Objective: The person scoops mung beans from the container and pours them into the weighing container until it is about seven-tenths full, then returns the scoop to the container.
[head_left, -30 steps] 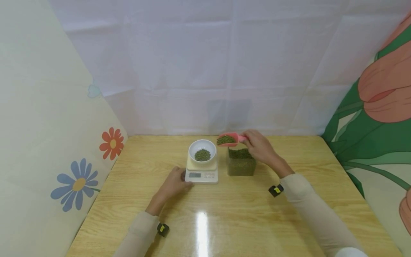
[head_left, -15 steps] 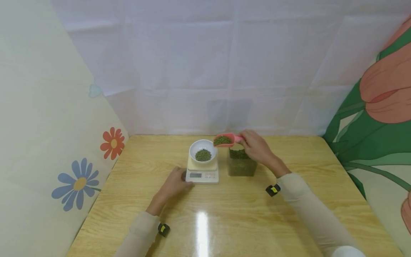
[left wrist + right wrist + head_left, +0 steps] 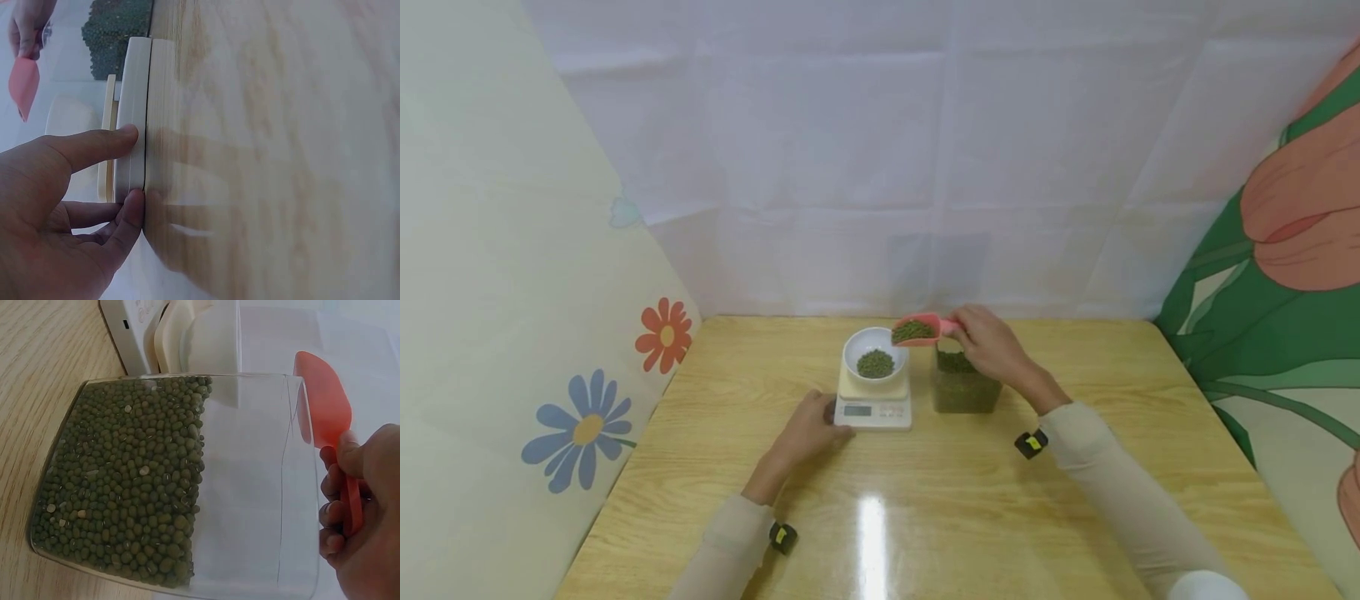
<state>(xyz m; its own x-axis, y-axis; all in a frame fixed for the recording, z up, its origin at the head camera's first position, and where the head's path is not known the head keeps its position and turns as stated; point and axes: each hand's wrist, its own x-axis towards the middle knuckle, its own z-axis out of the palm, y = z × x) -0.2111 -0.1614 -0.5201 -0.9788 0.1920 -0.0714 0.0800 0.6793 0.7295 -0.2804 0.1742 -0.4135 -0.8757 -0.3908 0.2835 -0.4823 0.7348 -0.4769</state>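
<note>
"What's on your feed?"

"A wood-grain table (image 3: 962, 487) under the left hand (image 3: 808, 429) and right hand (image 3: 992, 343). Just below the right, I see a clear, square plastic box (image 3: 966, 392); the left pinches the edge of a flat white scale (image 3: 874, 410)."

"Between them?"

"A round white bowl (image 3: 865, 340), on the scale. The right grips a pink plastic scoop (image 3: 330, 403) above the rim nearest it. Small green beans (image 3: 876, 363) lie in box, bowl and scoop."
</note>
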